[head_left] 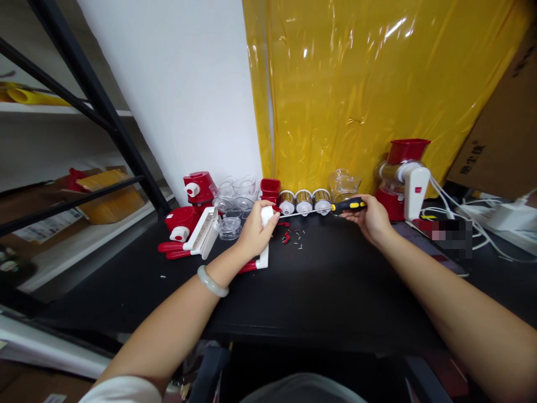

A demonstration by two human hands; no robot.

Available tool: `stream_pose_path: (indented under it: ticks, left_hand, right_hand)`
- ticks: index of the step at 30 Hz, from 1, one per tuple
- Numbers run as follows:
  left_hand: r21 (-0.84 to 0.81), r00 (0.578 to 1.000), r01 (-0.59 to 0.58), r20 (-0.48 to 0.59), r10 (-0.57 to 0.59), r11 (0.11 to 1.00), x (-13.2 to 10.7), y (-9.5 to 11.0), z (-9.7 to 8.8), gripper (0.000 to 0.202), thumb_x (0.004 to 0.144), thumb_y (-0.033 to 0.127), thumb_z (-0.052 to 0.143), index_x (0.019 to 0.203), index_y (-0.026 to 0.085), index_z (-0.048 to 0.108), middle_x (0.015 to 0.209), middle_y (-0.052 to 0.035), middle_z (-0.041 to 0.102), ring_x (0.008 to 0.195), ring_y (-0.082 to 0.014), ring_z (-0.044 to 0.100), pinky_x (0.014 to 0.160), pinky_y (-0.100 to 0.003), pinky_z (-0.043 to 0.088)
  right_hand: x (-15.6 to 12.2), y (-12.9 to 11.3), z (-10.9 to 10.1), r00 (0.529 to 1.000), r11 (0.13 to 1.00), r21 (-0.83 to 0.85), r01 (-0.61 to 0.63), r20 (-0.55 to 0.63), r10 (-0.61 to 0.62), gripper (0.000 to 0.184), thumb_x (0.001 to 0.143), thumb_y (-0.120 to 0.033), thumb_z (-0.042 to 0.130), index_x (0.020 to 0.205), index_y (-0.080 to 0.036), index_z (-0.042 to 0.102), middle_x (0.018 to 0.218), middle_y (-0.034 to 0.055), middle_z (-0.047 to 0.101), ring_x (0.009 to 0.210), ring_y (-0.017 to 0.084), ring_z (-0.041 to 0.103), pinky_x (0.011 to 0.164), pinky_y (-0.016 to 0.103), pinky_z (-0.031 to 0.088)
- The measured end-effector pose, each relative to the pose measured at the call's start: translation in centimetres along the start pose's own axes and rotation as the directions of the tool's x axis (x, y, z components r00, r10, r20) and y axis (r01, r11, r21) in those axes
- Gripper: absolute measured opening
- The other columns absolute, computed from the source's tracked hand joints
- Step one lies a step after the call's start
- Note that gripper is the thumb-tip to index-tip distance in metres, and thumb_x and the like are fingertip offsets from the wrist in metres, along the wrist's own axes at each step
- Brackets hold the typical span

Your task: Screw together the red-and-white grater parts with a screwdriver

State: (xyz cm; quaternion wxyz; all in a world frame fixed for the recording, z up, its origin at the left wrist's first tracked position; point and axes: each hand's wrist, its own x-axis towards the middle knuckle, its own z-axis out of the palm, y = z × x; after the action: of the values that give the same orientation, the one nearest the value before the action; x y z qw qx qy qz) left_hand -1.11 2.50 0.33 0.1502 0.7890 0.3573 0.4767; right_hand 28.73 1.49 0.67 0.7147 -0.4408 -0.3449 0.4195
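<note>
My left hand (253, 230) is closed round a white crank handle (263, 258) with a red grip, held over the black table. In my right hand (374, 219) is a screwdriver (348, 205) with a black and yellow handle. Its long shaft points left, and the tip meets the upper end of the crank handle by my left fingers; the exact contact is too small to make out. Below the shaft lie several small screws (298, 240) and small red plastic pieces (286, 238). Three metal grater drums (304, 202) stand just behind the shaft.
Red grater bodies (198, 187), white crank handles with red grips (201, 232) and clear plastic parts (230, 226) sit at left. An assembled rotary grater (415, 193) stands at right, near white cables (482, 224) and a tablet (436, 246). A black-framed shelf (100, 112) borders the left.
</note>
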Motion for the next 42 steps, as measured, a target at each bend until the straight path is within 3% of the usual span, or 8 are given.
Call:
stream_pose_path:
  ticks: [11,28,42]
  left_hand:
    - [0.015,1.000,-0.014,-0.015,0.014,1.000,0.04,-0.04,-0.03,0.032,0.097,0.043,0.050,0.121,0.022,0.046,0.095,-0.0032,0.062,0.071,-0.0155,0.060,0.069,-0.034,0.055]
    - [0.109,0.996,-0.067,-0.043,0.072,0.992,0.18,0.39,-0.33,0.032,0.097,0.040,0.051,0.122,0.021,0.045,0.110,-0.0082,0.063,0.103,-0.0235,0.062,0.088,-0.042,0.054]
    - [0.112,0.997,-0.061,-0.042,0.066,0.992,0.19,0.26,-0.30,0.033,0.097,0.041,0.051,0.123,0.021,0.045,0.113,-0.0093,0.062,0.104,-0.0240,0.062,0.088,-0.042,0.054]
  right_hand:
    - [0.47,0.57,-0.48,0.999,0.999,-0.005,0.033,0.020,-0.033,0.015,0.081,-0.032,0.055,0.087,-0.019,0.057,0.053,0.0012,0.062,0.044,0.016,0.063,0.043,0.023,0.049]
    - [0.41,-0.05,-0.43,0.999,0.999,0.000,0.033,0.017,-0.033,0.012,0.085,-0.029,0.051,0.089,-0.019,0.057,0.053,0.0005,0.061,0.043,0.016,0.061,0.041,0.023,0.050]
    - [0.55,0.11,-0.51,0.992,0.993,-0.007,0.121,0.019,-0.121,0.028,0.086,-0.051,0.063,0.080,-0.026,0.053,0.050,-0.0029,0.056,0.041,0.016,0.057,0.037,0.027,0.047]
